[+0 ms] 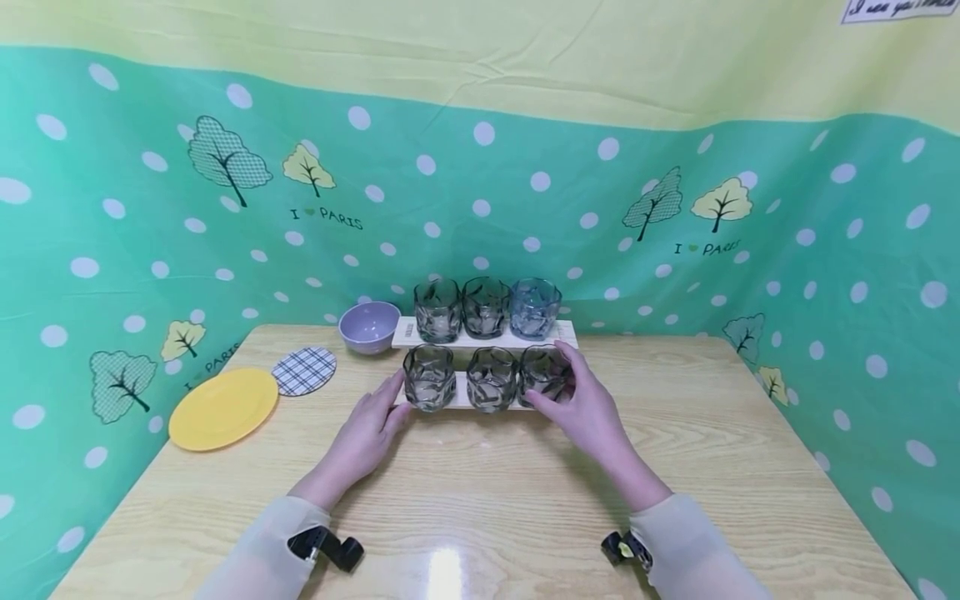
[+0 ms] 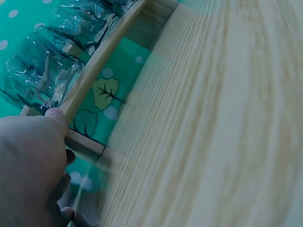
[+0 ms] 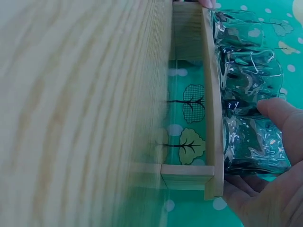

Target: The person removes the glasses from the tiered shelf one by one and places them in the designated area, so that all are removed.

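A low wooden rack [image 1: 461, 393] bears a front row of dark clear tumblers: a left glass [image 1: 429, 379], a middle glass [image 1: 491, 379] and a right glass [image 1: 538, 368]. My left hand [image 1: 369, 425] holds the rack's left end; in the left wrist view its thumb [image 2: 56, 116] lies on the rail beside a glass. With my right hand [image 1: 594, 415] I grip the right glass, thumb on its near side and fingers round its far side. In the right wrist view, that glass [image 3: 253, 142] stands on the rack's rail [image 3: 215, 118].
Behind, a second white-topped board [image 1: 406, 333] carries several more tumblers, one bluish glass [image 1: 536, 308] among them. To the left are a purple bowl [image 1: 369, 325], a checked round mat [image 1: 304, 372] and a yellow plate [image 1: 225, 410]. A patterned green cloth [image 1: 480, 233] hangs behind the table [image 1: 495, 500].
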Available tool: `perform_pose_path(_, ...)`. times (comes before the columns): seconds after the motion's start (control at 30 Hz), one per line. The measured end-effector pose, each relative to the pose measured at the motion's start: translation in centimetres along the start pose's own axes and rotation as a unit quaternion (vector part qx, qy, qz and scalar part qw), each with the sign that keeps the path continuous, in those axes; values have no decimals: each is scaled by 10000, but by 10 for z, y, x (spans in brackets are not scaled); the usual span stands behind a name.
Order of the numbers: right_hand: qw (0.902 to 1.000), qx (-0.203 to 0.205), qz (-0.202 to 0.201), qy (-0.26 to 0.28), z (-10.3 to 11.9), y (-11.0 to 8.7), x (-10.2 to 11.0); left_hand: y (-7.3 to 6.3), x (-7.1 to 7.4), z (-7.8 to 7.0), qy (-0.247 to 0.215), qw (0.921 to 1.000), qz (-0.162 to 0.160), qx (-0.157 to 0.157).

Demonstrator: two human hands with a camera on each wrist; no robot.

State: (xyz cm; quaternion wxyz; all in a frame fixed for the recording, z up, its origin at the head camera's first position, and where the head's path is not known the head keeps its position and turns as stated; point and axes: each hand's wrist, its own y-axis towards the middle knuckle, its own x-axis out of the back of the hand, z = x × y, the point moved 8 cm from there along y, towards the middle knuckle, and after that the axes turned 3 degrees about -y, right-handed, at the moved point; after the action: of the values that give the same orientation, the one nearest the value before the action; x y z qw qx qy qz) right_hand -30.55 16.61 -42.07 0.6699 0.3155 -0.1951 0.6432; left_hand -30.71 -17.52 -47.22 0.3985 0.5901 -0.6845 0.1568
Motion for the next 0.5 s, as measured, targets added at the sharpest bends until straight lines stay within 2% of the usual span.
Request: perform_pose_path(0.5,10000,-75,-24,16,-1,-1,6,0,-1,1,30,10000,-16,64)
